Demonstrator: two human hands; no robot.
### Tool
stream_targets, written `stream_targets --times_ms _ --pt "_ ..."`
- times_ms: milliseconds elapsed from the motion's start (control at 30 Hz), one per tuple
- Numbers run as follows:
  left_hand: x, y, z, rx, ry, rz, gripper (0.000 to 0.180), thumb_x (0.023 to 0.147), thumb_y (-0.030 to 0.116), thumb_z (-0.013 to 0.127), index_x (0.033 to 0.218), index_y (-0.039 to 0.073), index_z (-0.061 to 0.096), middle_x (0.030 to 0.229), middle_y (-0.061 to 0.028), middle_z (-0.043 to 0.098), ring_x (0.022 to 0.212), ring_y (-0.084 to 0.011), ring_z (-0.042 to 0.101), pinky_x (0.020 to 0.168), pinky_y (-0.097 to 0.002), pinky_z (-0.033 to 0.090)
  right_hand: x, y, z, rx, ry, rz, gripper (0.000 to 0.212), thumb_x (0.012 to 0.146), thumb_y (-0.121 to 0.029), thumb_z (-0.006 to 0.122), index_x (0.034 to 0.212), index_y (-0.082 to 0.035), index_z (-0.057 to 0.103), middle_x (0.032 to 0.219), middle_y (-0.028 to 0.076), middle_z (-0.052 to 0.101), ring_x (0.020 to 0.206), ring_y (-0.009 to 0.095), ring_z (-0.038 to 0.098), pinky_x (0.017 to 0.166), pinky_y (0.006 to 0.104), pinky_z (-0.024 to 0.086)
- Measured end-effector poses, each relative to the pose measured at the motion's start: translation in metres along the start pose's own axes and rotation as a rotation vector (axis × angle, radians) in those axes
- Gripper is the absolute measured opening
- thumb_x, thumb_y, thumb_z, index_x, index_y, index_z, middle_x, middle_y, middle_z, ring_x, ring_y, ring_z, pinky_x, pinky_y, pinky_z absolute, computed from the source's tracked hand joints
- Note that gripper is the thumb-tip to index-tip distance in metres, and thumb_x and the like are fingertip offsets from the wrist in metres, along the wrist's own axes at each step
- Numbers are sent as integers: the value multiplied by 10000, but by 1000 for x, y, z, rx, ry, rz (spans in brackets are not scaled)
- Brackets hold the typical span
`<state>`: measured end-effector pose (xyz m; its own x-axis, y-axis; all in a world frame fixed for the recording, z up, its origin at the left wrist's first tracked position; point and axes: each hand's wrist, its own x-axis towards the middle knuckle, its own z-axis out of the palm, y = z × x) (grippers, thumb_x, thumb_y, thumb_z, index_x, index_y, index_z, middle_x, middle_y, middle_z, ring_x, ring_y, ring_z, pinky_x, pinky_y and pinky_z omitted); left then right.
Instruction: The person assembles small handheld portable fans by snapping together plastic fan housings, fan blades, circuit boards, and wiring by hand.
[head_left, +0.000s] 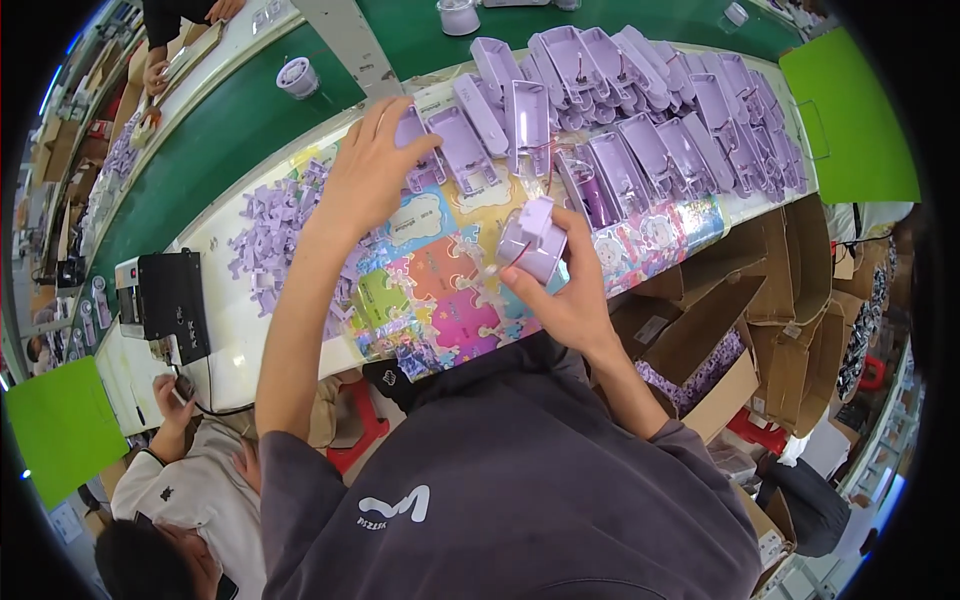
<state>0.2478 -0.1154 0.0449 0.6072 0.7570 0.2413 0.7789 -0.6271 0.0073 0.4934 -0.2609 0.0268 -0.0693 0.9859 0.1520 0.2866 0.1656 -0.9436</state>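
My right hand is closed round a lilac plastic housing with a thin red wire, held over the colourful mat. Its thumb presses on the near side. Farther left, my left hand reaches across the table, its fingers and thumb closed on another lilac housing at the left end of a row. Part of that housing is hidden by the fingers. Right beside it lies an open, tray-like lilac housing. A purple cylinder sits inside one housing of the row.
Many lilac housings are stacked at the back right. Small lilac parts lie heaped on the left, near a black box-shaped device. A metal post stands behind. Cardboard boxes are at the right; a seated co-worker is at the left.
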Motion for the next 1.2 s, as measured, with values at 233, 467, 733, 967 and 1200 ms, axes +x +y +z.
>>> stream_targets --times_ms 233,467,733,967,1200 --pt "6 -15 6 33 -38 187 550 701 -18 713 1237 95 677 1375 -105 582 1363 -297 482 1143 -428 386 12 -6 -13 -206 57 -154 698 807 -147 833 1386 0 472 1233 146 579 1116 265 595 956 356 467" --pt "-3 2 -27 -122 15 206 406 697 99 748 1077 34 622 1206 -143 635 1184 -325 581 1016 -427 457 17 -2 -15 -217 108 -130 737 772 -111 868 1386 -11 474 1248 146 596 1086 258 622 925 352 491" --pt "-13 39 -76 -485 -189 -17 559 675 219 783 1177 32 622 1002 -168 660 978 -376 634 893 -443 504 38 -32 -28 -451 64 -514 683 677 -85 894 1294 -39 604 1250 148 646 1050 322 653 883 406 538" --pt "-18 43 -80 -722 -253 -64 597 706 204 802 1238 -22 653 1123 -215 695 1051 -402 659 939 -450 515 43 -43 -26 -584 32 -547 725 656 -85 881 1342 -118 649 1232 90 655 917 267 635 746 365 538" --pt "-28 47 -75 -858 -259 -114 583 760 94 823 1295 -39 637 1125 -213 718 1022 -292 701 943 -367 520 46 -52 -25 -681 -6 -622 730 648 -75 832 1351 -149 651 1189 72 650 833 242 603 674 352 520"
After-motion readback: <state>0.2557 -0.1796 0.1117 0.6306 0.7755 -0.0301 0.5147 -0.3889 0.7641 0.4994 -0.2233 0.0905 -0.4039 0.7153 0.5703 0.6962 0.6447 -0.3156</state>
